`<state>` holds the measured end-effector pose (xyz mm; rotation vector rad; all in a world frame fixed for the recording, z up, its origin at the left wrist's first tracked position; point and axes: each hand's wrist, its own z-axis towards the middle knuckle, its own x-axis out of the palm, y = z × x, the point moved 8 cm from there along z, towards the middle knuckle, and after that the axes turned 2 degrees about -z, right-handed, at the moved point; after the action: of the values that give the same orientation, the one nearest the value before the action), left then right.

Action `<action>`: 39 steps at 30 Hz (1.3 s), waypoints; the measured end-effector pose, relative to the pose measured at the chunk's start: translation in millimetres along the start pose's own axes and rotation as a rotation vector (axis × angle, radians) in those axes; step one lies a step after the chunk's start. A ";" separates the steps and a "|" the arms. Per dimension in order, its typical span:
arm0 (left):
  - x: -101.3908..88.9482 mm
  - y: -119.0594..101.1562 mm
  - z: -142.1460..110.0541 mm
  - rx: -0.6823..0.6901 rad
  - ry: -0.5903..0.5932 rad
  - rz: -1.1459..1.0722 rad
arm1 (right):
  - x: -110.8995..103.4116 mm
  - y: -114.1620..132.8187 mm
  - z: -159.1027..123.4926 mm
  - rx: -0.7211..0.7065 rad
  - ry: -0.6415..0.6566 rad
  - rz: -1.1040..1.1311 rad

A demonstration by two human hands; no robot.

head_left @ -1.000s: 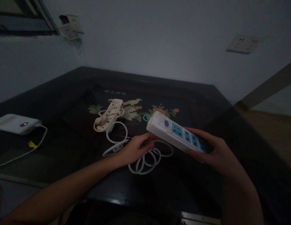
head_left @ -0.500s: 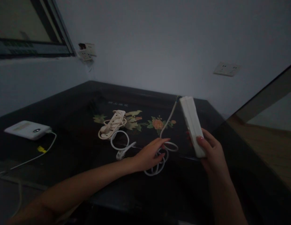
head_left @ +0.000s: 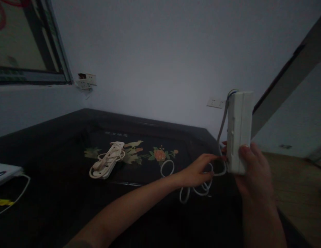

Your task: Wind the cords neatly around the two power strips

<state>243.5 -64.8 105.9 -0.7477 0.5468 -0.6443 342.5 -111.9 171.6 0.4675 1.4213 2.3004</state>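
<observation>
My right hand grips the lower end of a white oblong plastic box, held upright above the right side of the black table. Its kind is not clear to me. From its top end, thin coloured wires bend into a grey-white cable, which runs down its left side. My left hand is closed around that cable near the box's bottom. Loose white loops of it hang below the fingers, and another loop shows left of the hand. Further left, a white power strip wrapped in its own cord lies on the table.
The black table bears a flower pattern and meets the wall. A white device with a cord and yellow tag lies at far left. Wall sockets sit behind the box, and more sockets near the window.
The white box has been raised and moved right, and stands more upright. My left hand has moved right with the cable, bringing its loops along. The view has shifted right.
</observation>
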 end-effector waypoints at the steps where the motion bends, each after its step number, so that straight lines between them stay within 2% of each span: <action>1: -14.1 -10.4 -3.3 -0.034 -0.062 -0.042 | 1.4 3.0 2.3 -0.003 -0.004 -0.019; 3: -44.8 -29.7 -13.1 -0.103 -0.190 -0.176 | 16.9 7.0 4.3 -0.018 0.039 -0.071; 4: -58.2 -39.3 -18.0 -0.119 -0.231 -0.223 | 31.3 8.8 3.2 -0.041 0.082 -0.099; 7: -91.6 -60.9 -31.9 -0.119 -0.324 -0.342 | 95.9 12.8 -12.0 -0.154 0.282 -0.171; 9: -113.1 -62.6 -44.2 -0.172 -0.437 -0.360 | 134.5 16.4 -27.3 -0.249 0.313 -0.152; 11: -137.3 -61.2 -60.3 -0.222 -0.600 -0.350 | 165.2 16.1 -40.5 -0.301 0.355 -0.139; 12: -148.4 -61.9 -68.0 -0.233 -0.663 -0.346 | 174.8 16.9 -44.4 -0.336 0.375 -0.127; 14: -165.3 -65.2 -79.0 -0.253 -0.710 -0.365 | 187.4 12.9 -44.5 -0.353 0.485 -0.139; 15: -170.9 -66.4 -82.9 -0.280 -0.705 -0.393 | 189.1 8.2 -40.0 -0.327 0.546 -0.127; 16: -175.1 -67.1 -86.4 -0.319 -0.695 -0.424 | 184.3 2.8 -30.5 -0.284 0.540 -0.082; 19: -175.9 -69.5 -91.9 -0.429 -0.602 -0.548 | 164.6 -24.8 3.5 -0.100 0.394 0.013; 20: -171.6 -70.9 -91.3 -0.441 -0.538 -0.610 | 165.6 -34.1 9.6 -0.066 0.399 0.026; 23: -151.8 -77.2 -88.2 -0.428 -0.307 -0.789 | 178.1 -49.4 14.7 -0.107 0.431 0.044; 25: -144.6 -79.9 -89.4 -0.417 -0.234 -0.820 | 185.5 -56.5 13.5 -0.134 0.447 -0.038; 29: -153.7 -83.3 -98.8 -0.438 -0.346 -0.733 | 181.9 -72.9 21.1 -0.087 0.508 -0.241; 32: -166.9 -91.9 -104.9 -0.434 -0.478 -0.662 | 175.4 -87.9 27.4 -0.010 0.687 -0.309; 35: -183.1 -100.9 -106.8 -0.358 -0.648 -0.627 | 167.0 -93.0 27.2 0.085 0.847 -0.234; 39: -205.8 -102.1 -106.9 -0.239 -0.878 -0.622 | 150.2 -82.5 29.3 0.140 0.865 -0.122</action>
<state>-0.2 -25.4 163.1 -1.3420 -0.4500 -0.7414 239.1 18.4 121.0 -0.6576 1.9038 2.4030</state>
